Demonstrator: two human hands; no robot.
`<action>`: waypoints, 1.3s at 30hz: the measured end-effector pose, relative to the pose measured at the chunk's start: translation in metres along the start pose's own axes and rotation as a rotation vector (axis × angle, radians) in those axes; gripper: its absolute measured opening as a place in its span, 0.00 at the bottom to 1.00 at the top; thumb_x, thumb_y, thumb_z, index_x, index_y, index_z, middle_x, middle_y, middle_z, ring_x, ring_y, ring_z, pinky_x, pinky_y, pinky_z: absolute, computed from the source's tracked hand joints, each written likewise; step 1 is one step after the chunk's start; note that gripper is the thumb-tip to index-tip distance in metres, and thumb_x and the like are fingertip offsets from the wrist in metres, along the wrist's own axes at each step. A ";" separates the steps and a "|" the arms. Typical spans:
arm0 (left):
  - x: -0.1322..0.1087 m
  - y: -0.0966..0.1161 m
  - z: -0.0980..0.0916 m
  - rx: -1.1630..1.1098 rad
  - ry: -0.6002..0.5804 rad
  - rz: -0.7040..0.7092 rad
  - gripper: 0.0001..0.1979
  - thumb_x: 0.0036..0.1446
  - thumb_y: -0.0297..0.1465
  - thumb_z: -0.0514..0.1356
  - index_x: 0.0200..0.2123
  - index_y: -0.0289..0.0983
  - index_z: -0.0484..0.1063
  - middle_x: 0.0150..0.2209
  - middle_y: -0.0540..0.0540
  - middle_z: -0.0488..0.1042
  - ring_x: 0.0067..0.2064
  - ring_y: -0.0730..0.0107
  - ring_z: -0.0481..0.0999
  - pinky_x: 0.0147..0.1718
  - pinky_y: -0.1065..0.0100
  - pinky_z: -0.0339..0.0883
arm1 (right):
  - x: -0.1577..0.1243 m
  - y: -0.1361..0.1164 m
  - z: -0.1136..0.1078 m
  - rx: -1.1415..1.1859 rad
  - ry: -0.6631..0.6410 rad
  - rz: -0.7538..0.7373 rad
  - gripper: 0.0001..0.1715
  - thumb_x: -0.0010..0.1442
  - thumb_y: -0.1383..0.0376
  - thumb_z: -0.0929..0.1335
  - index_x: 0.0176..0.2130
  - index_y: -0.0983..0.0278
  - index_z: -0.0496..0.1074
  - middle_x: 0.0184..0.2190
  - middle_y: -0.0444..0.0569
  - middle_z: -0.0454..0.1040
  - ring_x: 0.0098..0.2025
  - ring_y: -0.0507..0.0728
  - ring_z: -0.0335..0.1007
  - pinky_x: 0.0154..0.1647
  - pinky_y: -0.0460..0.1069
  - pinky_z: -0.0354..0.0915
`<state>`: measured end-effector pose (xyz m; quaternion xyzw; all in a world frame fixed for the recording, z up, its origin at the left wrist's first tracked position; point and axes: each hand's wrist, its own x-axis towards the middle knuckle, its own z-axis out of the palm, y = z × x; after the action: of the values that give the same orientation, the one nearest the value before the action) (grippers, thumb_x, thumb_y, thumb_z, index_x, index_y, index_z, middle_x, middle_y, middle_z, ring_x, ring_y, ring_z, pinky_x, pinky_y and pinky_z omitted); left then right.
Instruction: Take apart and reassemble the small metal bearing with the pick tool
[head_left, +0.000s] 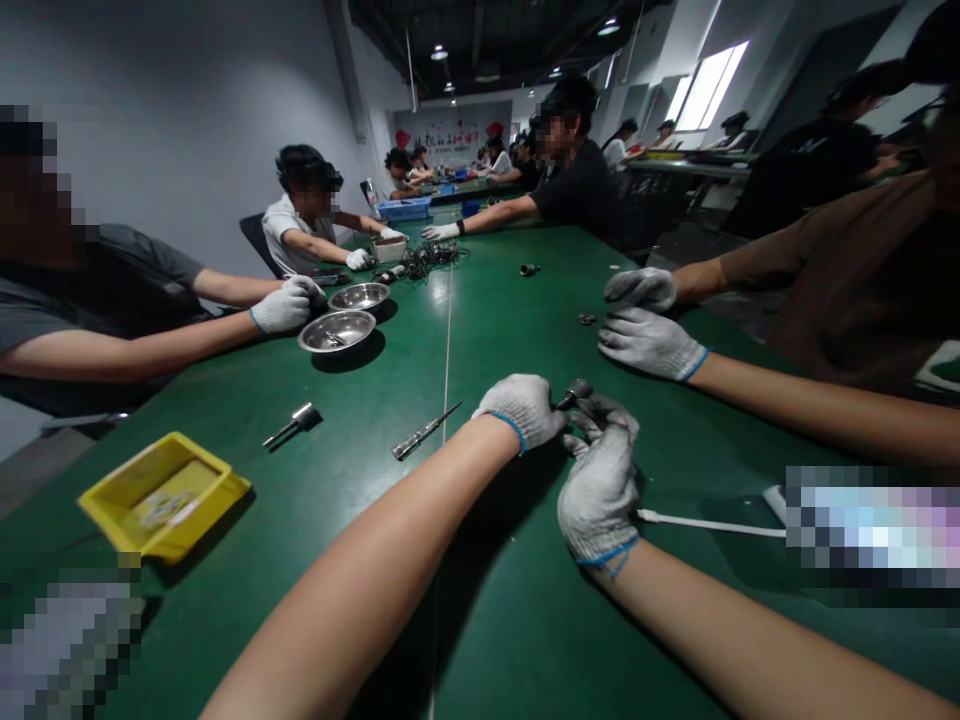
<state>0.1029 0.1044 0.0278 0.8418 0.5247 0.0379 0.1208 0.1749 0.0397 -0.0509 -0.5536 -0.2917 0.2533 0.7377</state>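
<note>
My gloved left hand (525, 410) and right hand (600, 490) meet near the middle of the green surface (480, 620). Their fingers are closed on 1 small metal part (576, 392), the left pinching its end and the right curled under it. It looks stiff, light and probably slick, so I'd grip its thicker body. A screwdriver (424, 433) lies just left, with 2 steel bowls (313, 340) beyond.
</note>
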 end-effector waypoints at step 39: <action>-0.131 -0.013 0.053 -0.295 0.360 0.078 0.14 0.69 0.34 0.55 0.31 0.41 0.76 0.32 0.44 0.80 0.33 0.62 0.80 0.32 0.65 0.70 | -0.009 -0.021 -0.005 -0.148 -0.379 -0.030 0.37 0.62 0.31 0.63 0.25 0.59 0.66 0.20 0.41 0.64 0.23 0.54 0.58 0.24 0.50 0.56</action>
<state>0.0432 -0.0160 -0.0182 0.8144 0.4935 0.2684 0.1456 0.1734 0.0251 -0.0331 -0.5443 -0.4515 0.3200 0.6305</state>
